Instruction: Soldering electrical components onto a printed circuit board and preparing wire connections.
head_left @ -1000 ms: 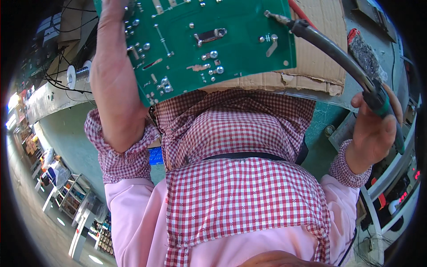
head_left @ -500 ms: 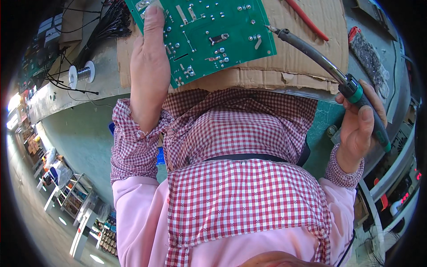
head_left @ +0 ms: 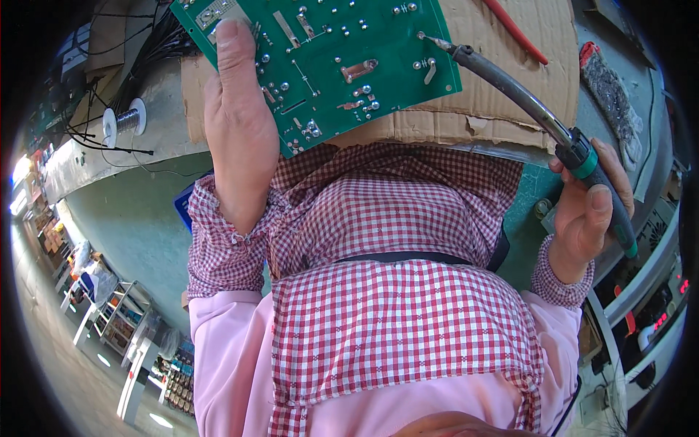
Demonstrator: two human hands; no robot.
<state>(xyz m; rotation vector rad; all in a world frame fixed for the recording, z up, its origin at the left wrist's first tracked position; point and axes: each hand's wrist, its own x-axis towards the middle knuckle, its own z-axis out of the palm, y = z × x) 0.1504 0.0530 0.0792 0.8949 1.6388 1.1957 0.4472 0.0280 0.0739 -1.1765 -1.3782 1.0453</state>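
My left hand [head_left: 242,120] grips a green circuit board [head_left: 328,73] by its left side, thumb lying on top and the other fingers hidden beneath. Shiny solder joints and bare metal strips dot the board's upward face. In my right hand [head_left: 586,211] is a soldering iron [head_left: 524,95] with a black and green handle, slanting up to the left. Its tip meets the board near a solder joint close to the right edge; whether it touches that joint, I cannot tell for sure.
Brown cardboard [head_left: 510,95] covers the bench under the board. A red rod-like piece [head_left: 515,30] lies on it. At left stand a solder wire spool [head_left: 125,122] and a bundle of black cable ties [head_left: 164,40]. A grey, red-ended pad [head_left: 610,102] rests at right.
The board has shifted slightly left and turned a little in my left hand. The iron's tip, beside the board's right edge before, now lies over its face. My right hand has barely moved.
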